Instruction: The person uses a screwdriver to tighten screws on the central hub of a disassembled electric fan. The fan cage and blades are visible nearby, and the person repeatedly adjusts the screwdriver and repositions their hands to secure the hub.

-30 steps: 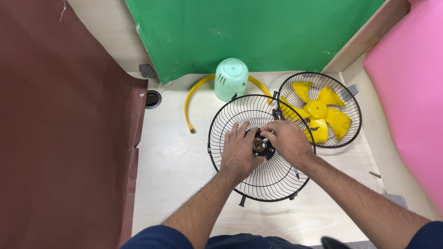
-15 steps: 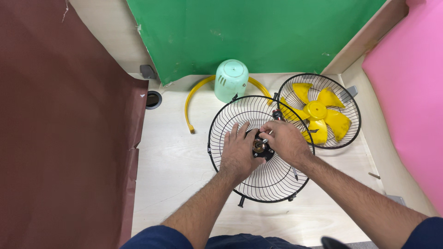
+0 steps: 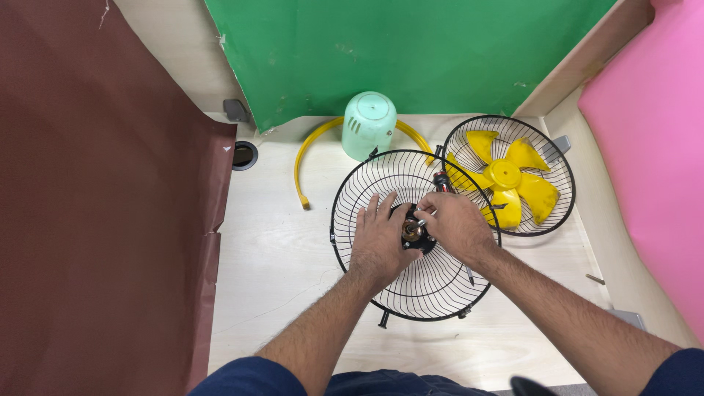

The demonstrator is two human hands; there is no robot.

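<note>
A round black wire fan guard (image 3: 367,191) lies flat on the pale wooden table (image 3: 279,257). My left hand (image 3: 379,238) rests spread on its wires just left of the black hub (image 3: 413,232). My right hand (image 3: 455,224) sits right of the hub, its fingertips pinching a small metal part at the hub's centre. A second black guard (image 3: 555,158) to the right holds a yellow fan blade (image 3: 510,180).
A mint green motor housing (image 3: 368,123) stands behind the guard, with a curved yellow band (image 3: 308,150) around it. A green board, a brown sheet at the left and a pink sheet at the right surround the table. A round hole (image 3: 243,155) is at the table's left.
Both hands stay at the hub; the right fingers have shifted slightly at the centre. The guard has not moved.
</note>
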